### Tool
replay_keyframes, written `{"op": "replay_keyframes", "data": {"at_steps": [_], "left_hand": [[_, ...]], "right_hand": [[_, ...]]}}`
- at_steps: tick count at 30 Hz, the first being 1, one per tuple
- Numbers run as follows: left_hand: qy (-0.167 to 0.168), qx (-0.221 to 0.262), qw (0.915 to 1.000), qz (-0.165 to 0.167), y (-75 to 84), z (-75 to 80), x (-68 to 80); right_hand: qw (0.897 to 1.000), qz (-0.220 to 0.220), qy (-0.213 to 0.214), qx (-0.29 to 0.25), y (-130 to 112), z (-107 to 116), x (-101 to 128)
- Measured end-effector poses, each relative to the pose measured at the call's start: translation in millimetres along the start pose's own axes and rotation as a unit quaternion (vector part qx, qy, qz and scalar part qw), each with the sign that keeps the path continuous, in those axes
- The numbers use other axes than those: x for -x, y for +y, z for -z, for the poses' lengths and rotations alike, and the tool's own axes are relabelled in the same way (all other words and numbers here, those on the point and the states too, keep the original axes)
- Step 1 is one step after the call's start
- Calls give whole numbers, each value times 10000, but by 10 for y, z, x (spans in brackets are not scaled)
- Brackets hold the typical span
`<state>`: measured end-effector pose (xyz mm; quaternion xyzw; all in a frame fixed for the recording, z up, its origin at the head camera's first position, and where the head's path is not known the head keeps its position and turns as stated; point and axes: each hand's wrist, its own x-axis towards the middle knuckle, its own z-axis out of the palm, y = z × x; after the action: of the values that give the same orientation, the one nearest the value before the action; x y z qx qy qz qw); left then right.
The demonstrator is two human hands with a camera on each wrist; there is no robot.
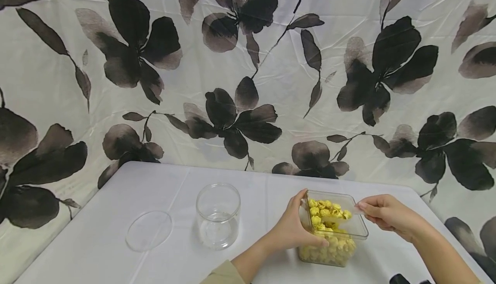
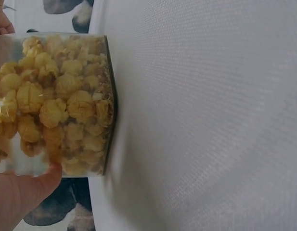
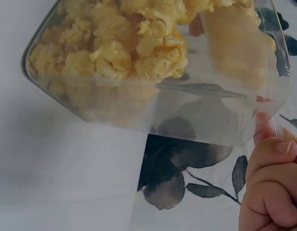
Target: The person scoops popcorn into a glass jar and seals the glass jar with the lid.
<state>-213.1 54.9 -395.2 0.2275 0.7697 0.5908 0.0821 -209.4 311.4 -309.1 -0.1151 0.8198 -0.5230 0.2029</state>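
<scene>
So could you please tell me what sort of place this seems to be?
Probably a staged tabletop set rather than a real kitchen: a flower-print sheet hangs as a backdrop behind a table holding a popcorn container and an empty glass jar.

Hard to make out, in the head view, what the right hand point(image 1: 387, 217) pinches over the popcorn tub point(image 1: 358, 228): clear plastic, handle barely visible. Left hand point(image 1: 290, 230) covering the tub's near-left wall. Counter point(image 1: 116, 241) cut off by the bottom edge, near corners unseen.
</scene>
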Motion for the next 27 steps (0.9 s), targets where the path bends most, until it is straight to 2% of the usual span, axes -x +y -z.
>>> {"op": "replay_keyframes", "data": {"at_steps": [5, 19, 27], "left_hand": [[18, 5, 10000, 19, 13, -1, 10], [18, 4, 10000, 35, 9, 3, -15], [0, 11, 10000, 28, 18, 5, -10]], "right_hand": [[9997, 101, -5, -203, 10, -4, -4], [9991, 26, 389, -168, -20, -48, -52], [9996, 32, 239, -148, -4, -24, -19]]}}
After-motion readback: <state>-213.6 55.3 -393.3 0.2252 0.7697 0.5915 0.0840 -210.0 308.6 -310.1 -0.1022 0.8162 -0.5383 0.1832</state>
